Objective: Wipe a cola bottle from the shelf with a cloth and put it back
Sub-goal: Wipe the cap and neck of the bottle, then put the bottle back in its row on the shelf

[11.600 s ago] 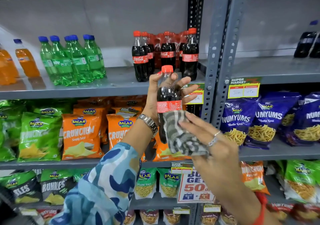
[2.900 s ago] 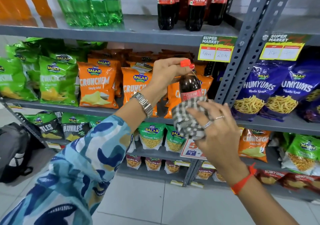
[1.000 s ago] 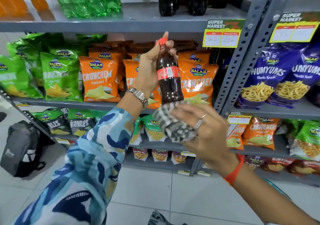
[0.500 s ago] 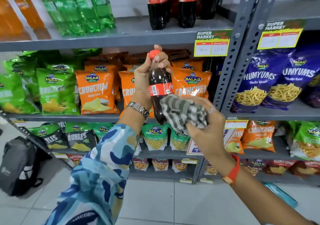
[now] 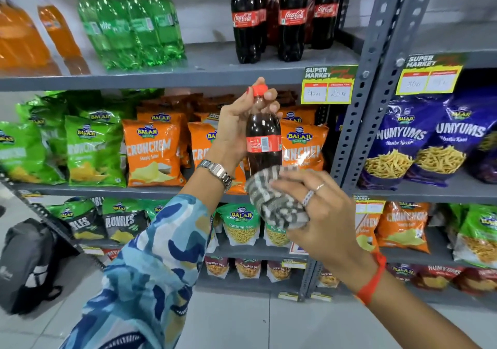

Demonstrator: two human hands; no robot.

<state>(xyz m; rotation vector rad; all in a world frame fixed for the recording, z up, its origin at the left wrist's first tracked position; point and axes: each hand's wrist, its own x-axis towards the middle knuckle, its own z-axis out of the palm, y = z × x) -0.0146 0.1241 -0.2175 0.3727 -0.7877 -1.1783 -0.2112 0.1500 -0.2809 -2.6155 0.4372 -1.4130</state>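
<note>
— What is the left hand (image 5: 236, 125) doing?
— Its fingers (image 5: 270, 95) are gripping the cola bottle (image 5: 263, 144) upright by the neck, below the top shelf (image 5: 161, 78).
— And the right hand (image 5: 320, 219)?
— Its fingers are pressing the checked cloth (image 5: 274, 200) against the bottle's base.

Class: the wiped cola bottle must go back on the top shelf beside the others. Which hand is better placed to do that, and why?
The left hand. It already grips the cola bottle by its neck, upright, just below the top shelf. The right hand is full of cloth, down at the bottle's base.
</note>
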